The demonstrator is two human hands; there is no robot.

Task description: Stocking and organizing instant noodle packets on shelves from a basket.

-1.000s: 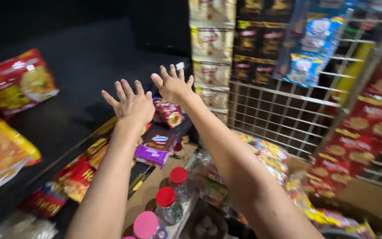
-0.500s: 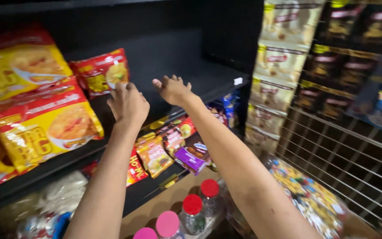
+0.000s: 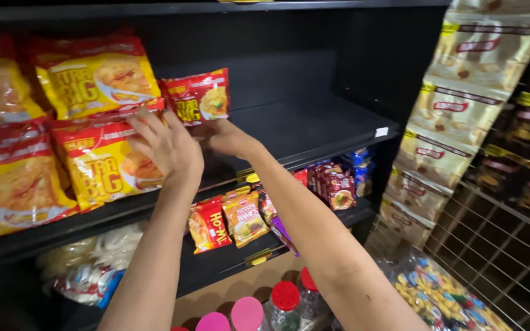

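Red-yellow noodle packets (image 3: pixel 93 122) on black shelf (image 3: pixel 314 132)

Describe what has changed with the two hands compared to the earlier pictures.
Both hands moved left to the packets. The left hand now lies on the large yellow packet; the right hand has taken hold of the small red packet. Earlier both hovered empty with spread fingers. The packets on the lower shelf stayed put.

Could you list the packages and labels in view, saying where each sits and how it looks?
Small red noodle packet: middle shelf, upright, right hand under it.
Large yellow-and-red bags: same shelf, left hand on them.
Small mixed packets: lower shelf, red and orange.
Beige pouches: hanging at right.
White shelf tag: shelf edge.
Red-capped bottles: bottom.
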